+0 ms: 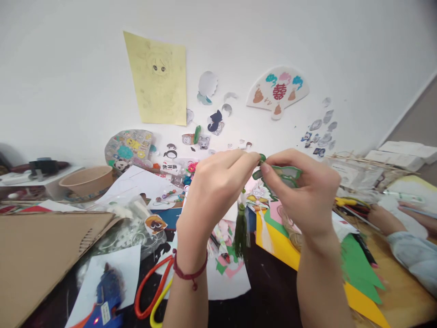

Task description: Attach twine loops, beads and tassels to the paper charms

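Note:
Both of my hands are raised above the cluttered table, their fingertips nearly meeting. My right hand pinches a green-edged, clear-looking cutout by its left end. At that same end the fingers of my left hand are closed, by a small green loop. A dark green tassel hangs upright beneath my left hand, and its cord runs up behind the fingers. Exactly how cord and cutout meet is hidden by the fingers.
Red-and-yellow scissor handles and a blue glue gun lie in front. Cardboard covers the left side, coloured paper the right. Another person's hand is at the far right. Drawings hang on the wall.

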Tool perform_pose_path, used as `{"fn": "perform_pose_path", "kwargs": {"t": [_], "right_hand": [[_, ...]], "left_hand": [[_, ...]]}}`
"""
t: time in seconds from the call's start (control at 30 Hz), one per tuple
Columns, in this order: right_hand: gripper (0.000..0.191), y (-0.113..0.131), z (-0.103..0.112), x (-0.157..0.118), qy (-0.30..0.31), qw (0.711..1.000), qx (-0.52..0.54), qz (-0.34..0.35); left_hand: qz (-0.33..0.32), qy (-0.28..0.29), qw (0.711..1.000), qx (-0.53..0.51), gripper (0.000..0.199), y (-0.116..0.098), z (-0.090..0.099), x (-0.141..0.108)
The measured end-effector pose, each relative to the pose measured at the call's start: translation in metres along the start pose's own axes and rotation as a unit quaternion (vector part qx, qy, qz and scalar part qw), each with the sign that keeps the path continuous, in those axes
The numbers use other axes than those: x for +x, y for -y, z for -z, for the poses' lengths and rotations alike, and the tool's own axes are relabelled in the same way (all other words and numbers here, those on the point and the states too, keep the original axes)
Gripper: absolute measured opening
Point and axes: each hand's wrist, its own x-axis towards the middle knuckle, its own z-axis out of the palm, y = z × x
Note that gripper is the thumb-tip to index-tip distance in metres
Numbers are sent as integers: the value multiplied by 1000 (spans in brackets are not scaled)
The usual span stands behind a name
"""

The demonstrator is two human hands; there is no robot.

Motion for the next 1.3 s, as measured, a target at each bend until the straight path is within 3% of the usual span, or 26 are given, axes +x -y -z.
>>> {"fn": "perform_pose_path", "kwargs": {"t": [0.27, 0.4, 0.6, 0.73, 0.93, 1.03, 1.13, 1.3], "right_hand": [[15, 4, -3, -1, 0, 989, -115, 90], [14, -1, -4, -4, 5, 964, -205, 167], [15, -7, -3, -5, 12, 920, -316, 231], [17, -11, -6, -3, 2, 897, -340, 283], [16, -24, -14, 2, -66, 868, -331, 365], [16, -28, -16, 4, -69, 872, -303, 377], [18, -29, -16, 4, -75, 892, -253, 366], [22, -24, -9, 2, -47, 965, -106, 237]], "left_hand": [[-31, 27, 996, 82, 30, -6, -1, 1], [-37, 12, 996, 76, 28, -4, -6, 2], [-29, -1, 999, 41, 26, -1, -6, 2], [19, 9, 1000, -15, 19, -3, -2, 4], [121, 15, 979, -162, 15, -2, 3, 6], [179, 22, 955, -234, 16, 0, 4, 6], [244, 20, 910, -336, 18, 2, 4, 6], [301, 16, 834, -463, 15, 4, 3, 6]]}}
